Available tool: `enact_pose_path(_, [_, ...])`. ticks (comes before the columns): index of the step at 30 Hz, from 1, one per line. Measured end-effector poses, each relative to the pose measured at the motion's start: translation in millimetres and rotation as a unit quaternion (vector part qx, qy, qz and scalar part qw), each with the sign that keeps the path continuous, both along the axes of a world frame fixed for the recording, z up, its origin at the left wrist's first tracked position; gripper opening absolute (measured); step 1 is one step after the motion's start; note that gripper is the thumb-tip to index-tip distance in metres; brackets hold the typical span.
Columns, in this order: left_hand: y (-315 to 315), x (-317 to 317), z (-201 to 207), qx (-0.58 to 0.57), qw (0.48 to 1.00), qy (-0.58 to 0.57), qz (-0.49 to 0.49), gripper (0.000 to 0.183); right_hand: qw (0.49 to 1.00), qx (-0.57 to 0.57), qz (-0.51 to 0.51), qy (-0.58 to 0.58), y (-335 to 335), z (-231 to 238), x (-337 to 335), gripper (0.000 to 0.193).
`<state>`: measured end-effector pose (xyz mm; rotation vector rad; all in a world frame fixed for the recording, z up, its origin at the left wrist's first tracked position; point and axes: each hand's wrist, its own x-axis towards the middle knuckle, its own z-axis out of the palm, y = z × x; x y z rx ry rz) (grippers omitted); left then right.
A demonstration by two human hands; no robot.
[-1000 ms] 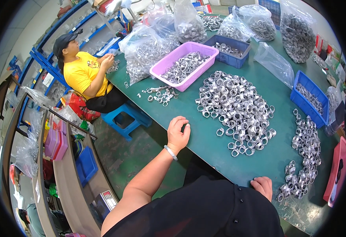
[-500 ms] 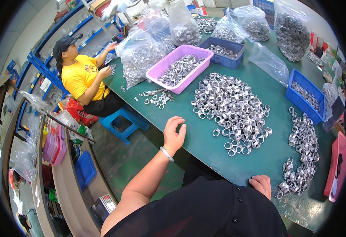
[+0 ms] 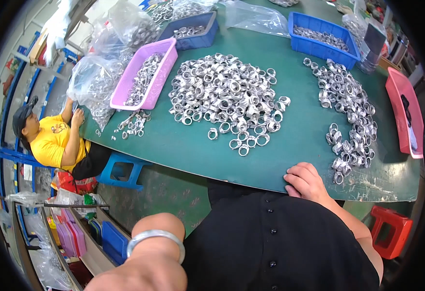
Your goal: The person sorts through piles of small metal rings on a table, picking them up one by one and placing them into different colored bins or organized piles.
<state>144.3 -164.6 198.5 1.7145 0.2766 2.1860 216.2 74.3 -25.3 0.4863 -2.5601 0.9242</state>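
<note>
My left hand (image 3: 142, 274) is raised close at the lower left, a pale bangle (image 3: 156, 236) on its wrist; its fingers are outside the picture. My right hand (image 3: 308, 182) rests on the near edge of the green table (image 3: 188, 160), fingers loosely bent and slightly apart, holding nothing. Beyond it lies a large heap of silver metal rings (image 3: 227, 92), with a few loose ones at its near side. A second, longer pile of rings (image 3: 351, 114) stretches along the right, nearer to my right hand.
A pink basket (image 3: 159, 92) and two blue bins (image 3: 207, 36) (image 3: 324, 48) hold metal parts. Plastic bags (image 3: 93, 77) stand at the far left. A pink tray (image 3: 401, 111) sits at right. A person in yellow (image 3: 52, 140) works at left. A red stool (image 3: 389, 233) stands below.
My left hand has left the table edge and come down and closer, toward the lower left. The view has turned right. My right hand stays at the table edge.
</note>
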Motion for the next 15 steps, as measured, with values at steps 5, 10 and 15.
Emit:
enact_pose_path(5, [19.8, -2.5, -32.5, -0.016, 0.992, -0.026, -0.123, 0.013, 1.000, -0.001, -0.005, 0.006, -1.8, 0.2, -0.1, 0.030])
enact_pose_path(10, [27.2, -8.9, -42.0, -0.002, 0.988, -0.006, -0.155, 0.020, 1.000, -0.002, -0.006, 0.007, -1.9, -1.2, -0.4, 0.030])
enact_pose_path(15, [34.9, -4.5, -46.6, 0.087, 0.989, -0.074, -0.095, 0.020, 1.000, 0.000, -0.005, 0.009, -1.9, -2.5, -0.4, 0.031])
